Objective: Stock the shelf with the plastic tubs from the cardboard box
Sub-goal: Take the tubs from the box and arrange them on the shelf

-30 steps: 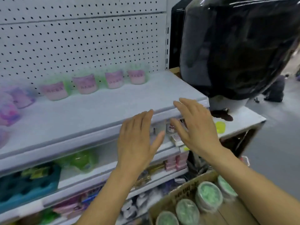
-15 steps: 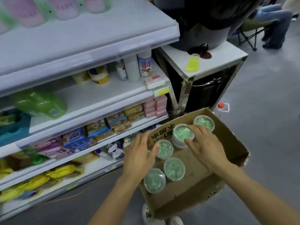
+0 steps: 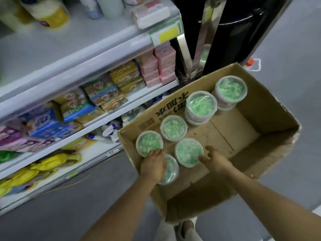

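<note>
**Both hands down in the box, reaching for tubs**

Head view. The cardboard box (image 3: 271,153) sits on the floor beside the shelf (image 3: 97,54), open at the top. Six tub tops show inside it; the two at the far end stand higher, apparently on top of others.

The left hand (image 3: 153,164) lies over the near-left corner of the box. Its fingertips rest on the rim of the near-left tub (image 3: 147,142), while its palm covers part of the nearest tub (image 3: 171,170) directly under it. The fingers look close together and only slightly bent; whether they pinch anything, I cannot tell.

The right hand (image 3: 214,158) sits just right of the near-centre tub (image 3: 188,151). Its fingers are spread and curled, with one fingertip touching that tub's rim and the others apart from it above the bare box floor. No grip is closed yet.

Judgement: each hand is lining up on its own tub, probably so two can be lifted at once. The spread right fingers suit the wide lid.

The middle tub (image 3: 173,127) and the two far tubs (image 3: 201,105) lie beyond both sets of fingertips, untouched.
</note>
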Demonstrator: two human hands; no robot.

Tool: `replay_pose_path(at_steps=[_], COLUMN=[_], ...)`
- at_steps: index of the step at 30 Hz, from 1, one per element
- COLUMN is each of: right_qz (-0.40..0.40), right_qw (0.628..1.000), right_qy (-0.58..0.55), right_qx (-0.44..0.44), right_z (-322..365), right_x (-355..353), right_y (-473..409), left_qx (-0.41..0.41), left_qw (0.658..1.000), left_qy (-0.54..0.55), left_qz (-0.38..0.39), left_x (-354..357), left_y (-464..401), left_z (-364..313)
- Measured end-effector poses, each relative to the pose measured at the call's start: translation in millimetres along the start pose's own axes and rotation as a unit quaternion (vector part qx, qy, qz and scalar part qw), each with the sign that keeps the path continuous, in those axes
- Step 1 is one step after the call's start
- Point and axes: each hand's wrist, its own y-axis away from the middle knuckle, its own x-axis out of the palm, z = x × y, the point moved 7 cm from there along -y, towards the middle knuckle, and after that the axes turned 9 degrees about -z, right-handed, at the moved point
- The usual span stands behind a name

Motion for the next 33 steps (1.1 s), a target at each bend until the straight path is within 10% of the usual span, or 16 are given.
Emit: replay_pose_path(at_steps=[16, 21, 33], right_qz=[-0.044, -0.059, -0.116], right_qw=[0.973, 0.969, 0.931], right_qy=[-0.195, -0.213, -0.347], right_qx=[0.118, 0.111, -0.004], right_z=[-9.4, -0.7, 90.6], right_x=[20.2, -21.0, -155.2], right_y=[-30.0, -13.3, 86.2], left_qx=[0.012, -0.097, -0.224], left_qw=[0.99, 0.992, 0.876], left_qy=[-0.116, 0.048, 0.412], left_qz=[0.082, 0.061, -0.115], left_x=[27.5, 2.1, -153.6], left_y=[-36.3, -16.8, 62.6], left_z=[-0.5, 11.4, 21.8])
